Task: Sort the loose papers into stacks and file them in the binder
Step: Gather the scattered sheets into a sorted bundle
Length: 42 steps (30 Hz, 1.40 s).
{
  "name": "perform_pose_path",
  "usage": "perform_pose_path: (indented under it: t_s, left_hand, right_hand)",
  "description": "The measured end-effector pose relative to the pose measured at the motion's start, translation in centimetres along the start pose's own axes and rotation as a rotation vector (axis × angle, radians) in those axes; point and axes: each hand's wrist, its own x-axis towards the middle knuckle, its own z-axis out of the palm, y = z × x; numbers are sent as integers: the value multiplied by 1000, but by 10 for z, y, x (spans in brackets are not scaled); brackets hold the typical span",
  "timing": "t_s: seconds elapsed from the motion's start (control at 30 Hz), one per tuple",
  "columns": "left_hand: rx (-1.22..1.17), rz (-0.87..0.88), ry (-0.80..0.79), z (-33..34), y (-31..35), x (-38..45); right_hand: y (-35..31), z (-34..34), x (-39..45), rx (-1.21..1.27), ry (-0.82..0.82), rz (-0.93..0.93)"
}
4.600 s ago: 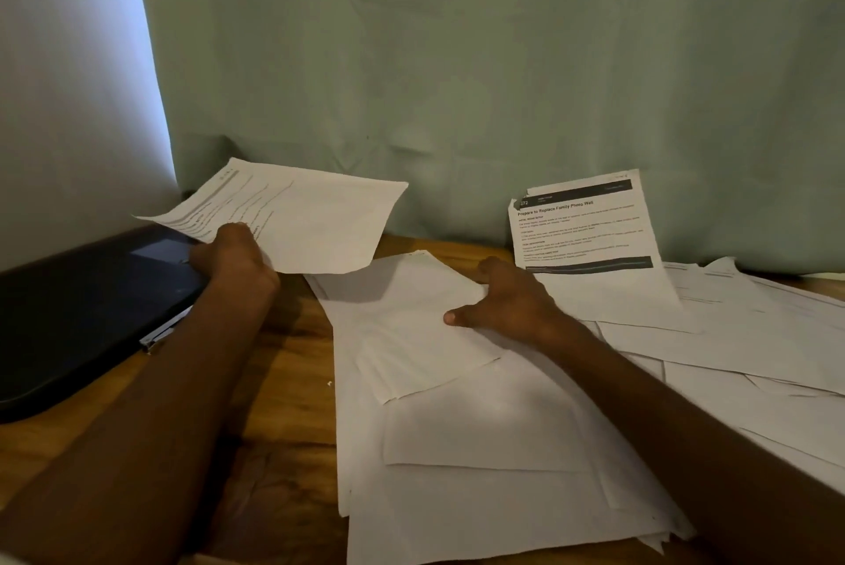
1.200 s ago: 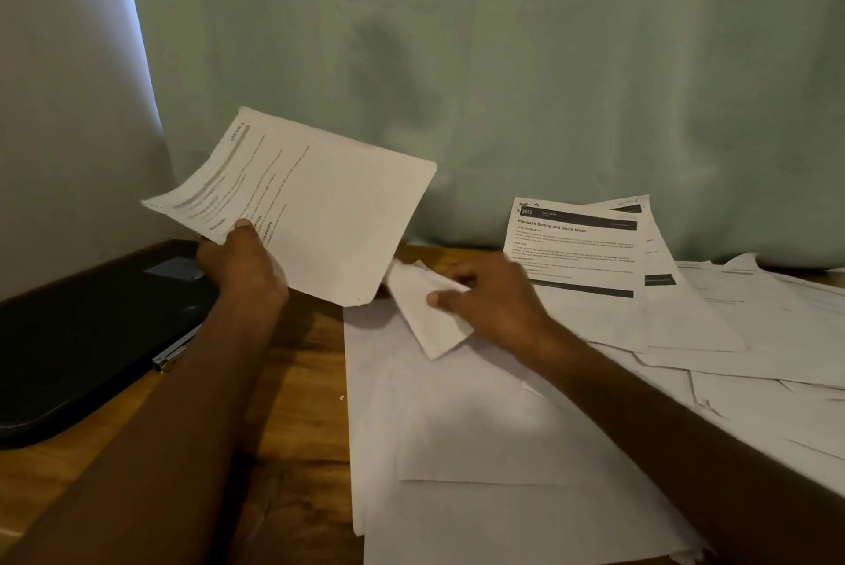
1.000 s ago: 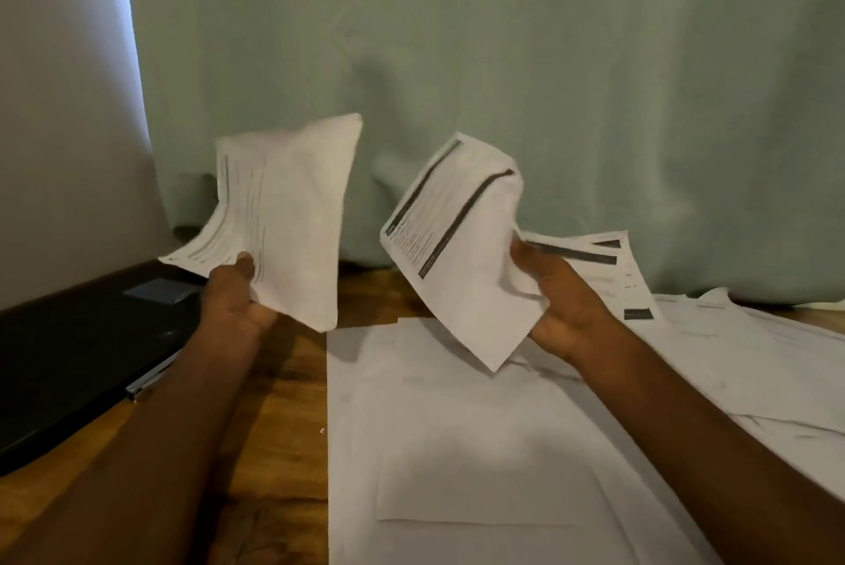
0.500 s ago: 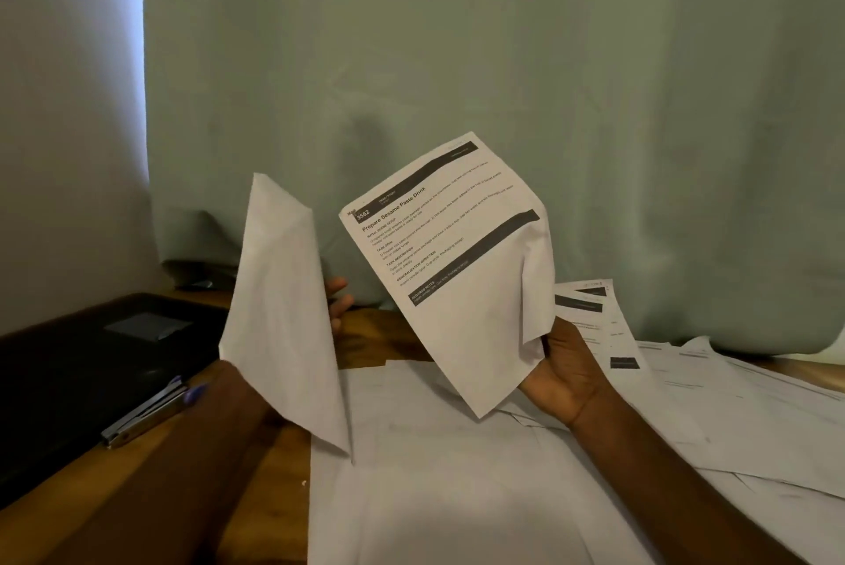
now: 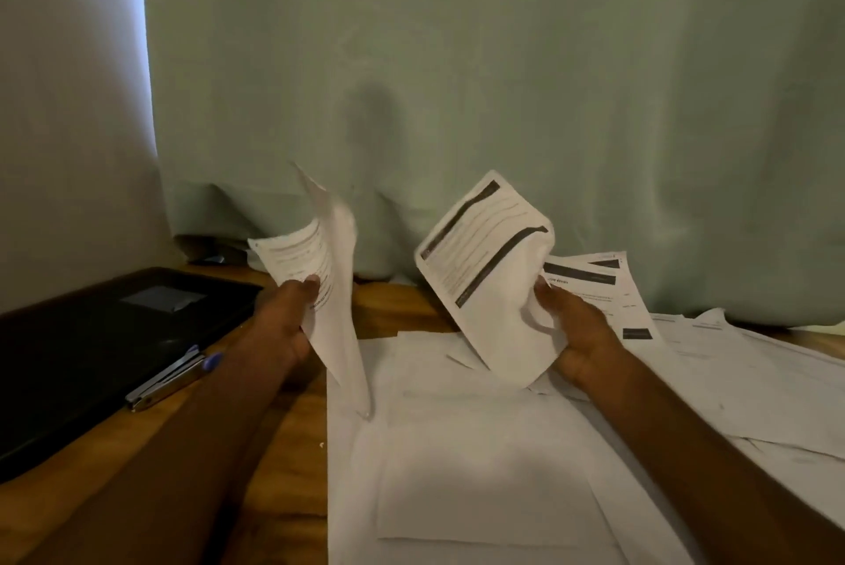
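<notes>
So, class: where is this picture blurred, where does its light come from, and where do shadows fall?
Head view: both held sheets are motion-blurred, the left hand's sheet most and the right hand's sheet too smeared to read; light enters as a bright strip at the curtain's left edge; a soft shadow sits on the curtain between the sheets.

— What colours are the papers?
— White sheets (image 5: 480,464), two black bands on one (image 5: 491,272).
— And around them?
— Left, a black binder (image 5: 87,336) on brown wood-grain worktop (image 5: 292,441); behind, a pale green curtain (image 5: 503,84).
</notes>
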Motion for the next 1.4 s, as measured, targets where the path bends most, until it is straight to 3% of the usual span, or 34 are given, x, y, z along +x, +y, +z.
perform_pose_path:
  t_s: [0.13,0.23,0.37,0.53,0.77,0.83,0.9,0.97,1.03,1.13,1.27,1.4]
  left_hand:
    - [74,-71,97,-9,-2,7]
    - [98,-107,85,-2,-2,3]
    - [122,-43,92,-3,-4,3]
    - [122,-72,107,-6,-7,6]
    - [22,-59,50,-2,-10,3]
    - [22,-84,39,2,-9,-1]
    - [8,-95,20,4,-9,-2]
    - [-17,-94,21,6,-10,0]
    - [4,-106,15,7,-10,-2]
    - [30,-158,37,11,-14,-7]
    - [60,-148,80,8,-14,-1]
    - [83,-115,181,-4,-7,6]
  right_hand:
    - [-14,-9,-7,-177,369,10]
    - [-24,-16,-7,-168,455,-33]
    - [-9,-20,4,-137,323,-48]
    - [9,18,-3,-306,305,-73]
    - [30,38,-27,-585,-129,124]
    - [37,39,-28,-837,-171,-43]
    - [39,36,-21,-1316,-76,-440]
    - [31,31,-18,-1523,-23,-651]
    - [23,21,-14,-1560,-115,-552]
    - [28,6,-12,-1807,-288,-376]
    - [29,14,-18,-1828,-283,-461]
    - [23,40,-39,-1593,-535,-458]
